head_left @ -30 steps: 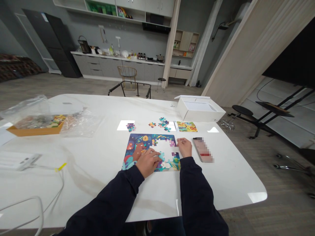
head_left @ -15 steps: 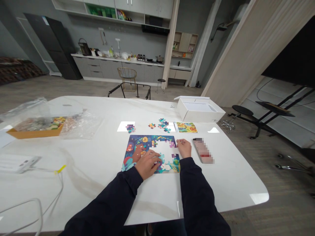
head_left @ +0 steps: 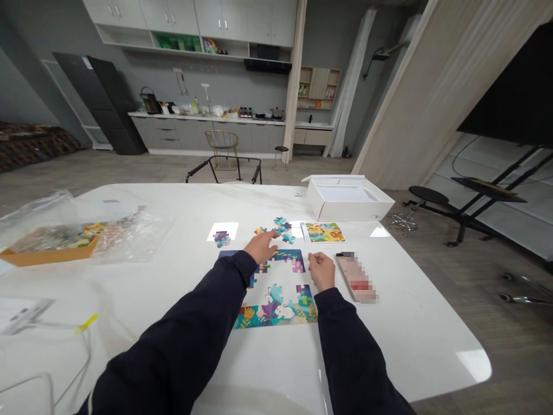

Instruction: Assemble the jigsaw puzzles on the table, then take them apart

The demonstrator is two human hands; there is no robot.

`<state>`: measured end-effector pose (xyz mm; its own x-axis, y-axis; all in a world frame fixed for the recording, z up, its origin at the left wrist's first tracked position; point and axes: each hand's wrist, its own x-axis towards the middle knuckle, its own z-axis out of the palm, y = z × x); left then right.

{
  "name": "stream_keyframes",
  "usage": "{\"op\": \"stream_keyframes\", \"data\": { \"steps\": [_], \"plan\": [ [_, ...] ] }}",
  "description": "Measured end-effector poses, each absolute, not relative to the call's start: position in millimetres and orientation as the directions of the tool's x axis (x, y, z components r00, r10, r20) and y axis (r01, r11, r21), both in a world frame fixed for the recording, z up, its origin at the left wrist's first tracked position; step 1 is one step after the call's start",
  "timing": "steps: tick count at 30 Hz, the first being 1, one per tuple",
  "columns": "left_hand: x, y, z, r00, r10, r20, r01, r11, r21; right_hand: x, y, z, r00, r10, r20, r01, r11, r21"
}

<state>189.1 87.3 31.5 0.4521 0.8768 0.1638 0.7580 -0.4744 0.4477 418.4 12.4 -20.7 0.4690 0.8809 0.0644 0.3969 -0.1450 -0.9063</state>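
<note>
Left hand (head_left: 261,246) open, fingers extended toward loose jigsaw pieces (head_left: 283,226) at its 1 o'clock, no clear grip. Right hand (head_left: 322,271) fingers curled together over table, cannot tell if pinching anything. Hands apart. Part-built jigsaw puzzle (head_left: 276,316) between and below hands, center gap. Picture card (head_left: 324,232) at right hand's 12 o'clock. Pixelated phone (head_left: 356,278) at its 3 o'clock. Small piece cluster (head_left: 221,238) at left hand's 10 o'clock. White box (head_left: 348,202) beyond card.

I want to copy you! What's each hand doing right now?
Left hand: open, fingers stretched toward the loose jigsaw pieces, holding nothing.
Right hand: closed, fingers curled, nothing visible in its grip.
</note>
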Motion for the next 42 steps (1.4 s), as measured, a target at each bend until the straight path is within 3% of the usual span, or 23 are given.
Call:
{"op": "stream_keyframes", "data": {
  "steps": [6, 14, 27, 42],
  "plan": [
    [217, 128, 14, 0.469, 0.867, 0.167, 0.782, -0.496, 0.377, 419, 15, -26, 0.491, 0.86, 0.141, 0.444, -0.107, -0.889],
    [175, 144, 7, 0.501, 0.851, 0.156, 0.786, -0.523, 0.331, 417, 15, -22, 0.491, 0.861, 0.129, 0.432, -0.113, -0.895],
    [180, 168, -9, 0.207, 0.951, 0.23, 0.85, -0.291, 0.439, 416, 14, -18, 0.491, 0.862, 0.127, 0.432, -0.114, -0.895],
    [127, 178, -12, 0.087, 0.98, 0.181, 0.817, -0.174, 0.549, 416, 14, -17, 0.492, 0.86, 0.135, 0.436, -0.109, -0.893]
  ]
}}
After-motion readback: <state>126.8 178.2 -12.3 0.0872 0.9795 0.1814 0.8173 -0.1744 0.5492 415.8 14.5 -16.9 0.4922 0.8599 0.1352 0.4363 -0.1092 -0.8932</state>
